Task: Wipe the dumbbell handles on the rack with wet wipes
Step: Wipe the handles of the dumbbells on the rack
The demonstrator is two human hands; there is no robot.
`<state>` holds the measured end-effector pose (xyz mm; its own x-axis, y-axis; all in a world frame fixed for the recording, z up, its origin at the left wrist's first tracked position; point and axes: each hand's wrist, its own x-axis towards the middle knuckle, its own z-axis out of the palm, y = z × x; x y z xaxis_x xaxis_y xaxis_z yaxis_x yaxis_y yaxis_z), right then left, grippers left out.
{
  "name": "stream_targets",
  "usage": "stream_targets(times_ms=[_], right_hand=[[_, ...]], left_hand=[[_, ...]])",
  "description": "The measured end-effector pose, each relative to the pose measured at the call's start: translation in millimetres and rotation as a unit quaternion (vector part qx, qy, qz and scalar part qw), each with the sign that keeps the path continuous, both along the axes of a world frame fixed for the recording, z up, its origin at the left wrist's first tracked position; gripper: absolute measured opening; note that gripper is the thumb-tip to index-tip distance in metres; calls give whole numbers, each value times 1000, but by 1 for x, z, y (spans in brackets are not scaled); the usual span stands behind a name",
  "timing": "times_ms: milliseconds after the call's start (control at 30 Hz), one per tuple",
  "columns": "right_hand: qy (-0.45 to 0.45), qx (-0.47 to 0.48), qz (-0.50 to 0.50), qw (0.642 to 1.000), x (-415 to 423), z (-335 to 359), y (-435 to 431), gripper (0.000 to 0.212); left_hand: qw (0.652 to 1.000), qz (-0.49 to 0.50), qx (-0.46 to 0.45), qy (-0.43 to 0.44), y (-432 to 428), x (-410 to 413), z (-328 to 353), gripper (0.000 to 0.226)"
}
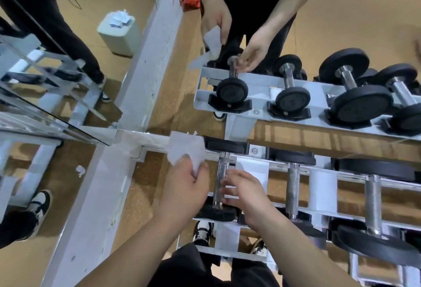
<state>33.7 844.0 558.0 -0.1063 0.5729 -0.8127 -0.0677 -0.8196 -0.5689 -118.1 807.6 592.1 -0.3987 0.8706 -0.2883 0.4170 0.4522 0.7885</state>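
A white metal rack [250,166] holds a row of black dumbbells with chrome handles, right against a mirror. My left hand [184,186] grips a crumpled white wet wipe [185,150] just left of the leftmost dumbbell. My right hand [246,193] reaches in from the right, its fingers curled on that dumbbell's knurled handle [222,173]. The wipe is beside the handle, not on it. The mirror above repeats both hands and the dumbbells.
Two more dumbbell handles [293,186] [373,204] lie to the right on the rack. A white ledge [91,195] with a scrap of wipe [80,170] runs along the left. The mirror shows a white bin [118,34] holding used wipes.
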Motion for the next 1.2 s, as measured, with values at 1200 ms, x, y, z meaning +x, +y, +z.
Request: stream_targets(times_ms=[1200], right_hand=[[-99,-62,-42,992,28,-47,-10,39]], left_hand=[[856,-413,-183,253,-22,76,-53,68]])
